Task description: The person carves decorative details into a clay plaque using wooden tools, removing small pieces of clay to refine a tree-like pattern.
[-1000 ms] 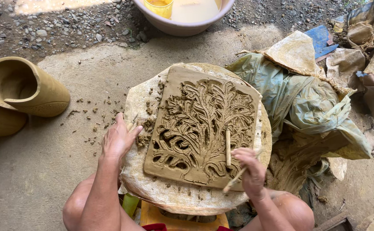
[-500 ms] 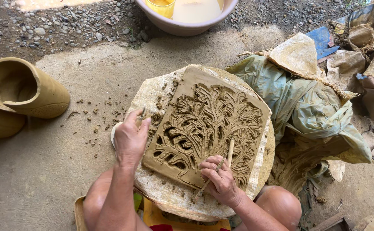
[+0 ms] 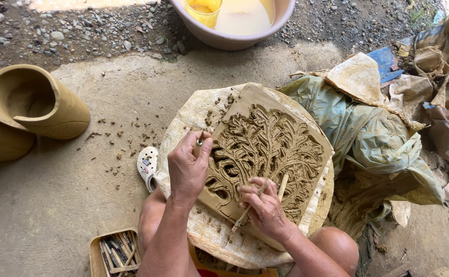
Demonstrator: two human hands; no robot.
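1. Your carved clay slab (image 3: 268,159) lies on the round board (image 3: 183,125) over your knees.
2. Left of the board lies a clay pot (image 3: 34,110) on its side.
3. Behind it stands the basin (image 3: 234,38); crumpled sheeting (image 3: 378,138) lies right.
4. A tool box (image 3: 114,251) sits beside your left knee.

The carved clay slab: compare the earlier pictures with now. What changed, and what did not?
The brown clay slab carved with a tree has been turned clockwise. The left hand moved onto its left edge; the right hand shifted lower-left, still gripping wooden sticks. The clay pot and basin stayed.
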